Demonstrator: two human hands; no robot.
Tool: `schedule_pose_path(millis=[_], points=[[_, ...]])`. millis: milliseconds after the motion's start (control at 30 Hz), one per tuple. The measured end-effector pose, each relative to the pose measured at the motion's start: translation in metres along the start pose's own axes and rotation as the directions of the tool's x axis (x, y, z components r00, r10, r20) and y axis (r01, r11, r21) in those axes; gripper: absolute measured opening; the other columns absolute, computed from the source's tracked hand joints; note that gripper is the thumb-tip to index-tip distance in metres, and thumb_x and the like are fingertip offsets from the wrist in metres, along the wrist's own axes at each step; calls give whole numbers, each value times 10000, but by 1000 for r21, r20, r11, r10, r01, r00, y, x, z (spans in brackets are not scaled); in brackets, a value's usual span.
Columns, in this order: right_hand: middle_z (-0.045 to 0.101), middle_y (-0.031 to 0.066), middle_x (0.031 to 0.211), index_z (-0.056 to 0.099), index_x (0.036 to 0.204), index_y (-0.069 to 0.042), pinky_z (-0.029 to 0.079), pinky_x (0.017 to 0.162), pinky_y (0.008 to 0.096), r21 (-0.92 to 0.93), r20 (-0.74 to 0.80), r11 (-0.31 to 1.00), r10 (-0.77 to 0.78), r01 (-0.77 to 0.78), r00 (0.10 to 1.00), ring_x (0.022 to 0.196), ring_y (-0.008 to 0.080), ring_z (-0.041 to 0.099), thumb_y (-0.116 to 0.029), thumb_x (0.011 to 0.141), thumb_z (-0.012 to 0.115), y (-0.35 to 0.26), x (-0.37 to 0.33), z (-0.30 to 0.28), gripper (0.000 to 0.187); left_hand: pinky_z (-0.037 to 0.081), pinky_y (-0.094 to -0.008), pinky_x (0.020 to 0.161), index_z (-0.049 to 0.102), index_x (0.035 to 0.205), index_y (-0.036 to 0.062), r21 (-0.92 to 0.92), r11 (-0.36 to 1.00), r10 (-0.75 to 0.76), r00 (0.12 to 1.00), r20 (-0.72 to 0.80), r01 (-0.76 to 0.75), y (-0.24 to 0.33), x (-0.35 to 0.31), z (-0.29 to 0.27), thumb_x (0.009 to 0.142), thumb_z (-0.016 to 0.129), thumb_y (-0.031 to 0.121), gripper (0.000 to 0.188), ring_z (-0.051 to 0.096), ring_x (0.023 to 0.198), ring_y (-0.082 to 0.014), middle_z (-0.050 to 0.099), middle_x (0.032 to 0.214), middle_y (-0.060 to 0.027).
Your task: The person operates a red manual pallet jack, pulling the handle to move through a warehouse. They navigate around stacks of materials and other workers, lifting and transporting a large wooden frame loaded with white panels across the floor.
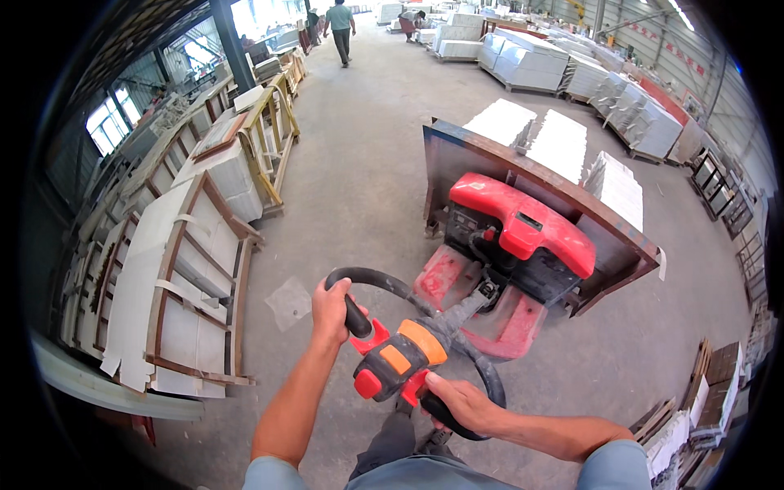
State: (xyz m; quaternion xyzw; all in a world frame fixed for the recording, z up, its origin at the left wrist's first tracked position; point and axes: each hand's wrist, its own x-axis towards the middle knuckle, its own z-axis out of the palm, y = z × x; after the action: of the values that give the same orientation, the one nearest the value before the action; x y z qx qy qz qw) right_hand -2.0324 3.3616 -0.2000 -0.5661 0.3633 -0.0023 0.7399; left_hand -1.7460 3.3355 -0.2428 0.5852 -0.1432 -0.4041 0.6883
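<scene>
A red pallet truck (523, 220) stands in front of the wearer, its control handle (398, 353) tilted back toward the body. The left hand (331, 313) grasps the left grip with curled fingers; the right hand (461, 406) closes around the right grip, its thumb beside a red lever (415, 388), though its fingertips are largely hidden. Just beyond the truck, a brown panel (445, 167) stands between it and white stacks (559, 147), hiding their bases. At left, wood-framed racks (242, 310) with pale panels (139, 278) border the lane; a walking person (340, 28) is farther along it, and a stooping person (410, 23) appears to the right. White piles on pallets (527, 61) fill the far right; brown and white pieces (723, 371) lie at near right. The gray floor (359, 147) bears a pale patch (290, 302) near the left hand. A steel post (233, 49) and a bright window (112, 124) mark the hall's left side.
</scene>
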Motion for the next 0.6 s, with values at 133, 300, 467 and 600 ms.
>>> schedule_pose_path(millis=[133,300,467,600], points=[[585,57,758,600,937,3,431,535,273,64,-50,997,-51,54,997,585,124,547,-570,1033,342,-12,20,4,636,510,-369,390,516,1027,-14,26,1000,3,998,57,-5,8,30,7,907,570,140,202,568,433,-233,503,711,-80],[589,59,807,588,1016,-20,477,577,272,152,-47,982,-103,109,994,626,125,570,-545,1047,333,-28,56,-7,585,501,-358,395,505,1023,15,79,997,-5,994,107,-4,14,89,21,887,615,168,232,578,441,-227,533,663,-79],[593,74,847,567,1071,-17,487,553,286,294,-67,946,-123,138,990,610,143,576,-560,1034,365,-52,103,-33,581,501,-354,398,510,1022,18,141,990,-43,986,161,20,31,154,56,883,631,183,248,576,442,-220,543,665,-79],[597,81,835,573,1066,-19,489,545,293,322,-135,929,-145,182,980,594,149,580,-567,1026,382,-74,132,-54,582,502,-350,401,527,1015,16,148,988,-65,976,209,34,37,204,89,883,641,183,242,572,451,-213,543,666,-76]])
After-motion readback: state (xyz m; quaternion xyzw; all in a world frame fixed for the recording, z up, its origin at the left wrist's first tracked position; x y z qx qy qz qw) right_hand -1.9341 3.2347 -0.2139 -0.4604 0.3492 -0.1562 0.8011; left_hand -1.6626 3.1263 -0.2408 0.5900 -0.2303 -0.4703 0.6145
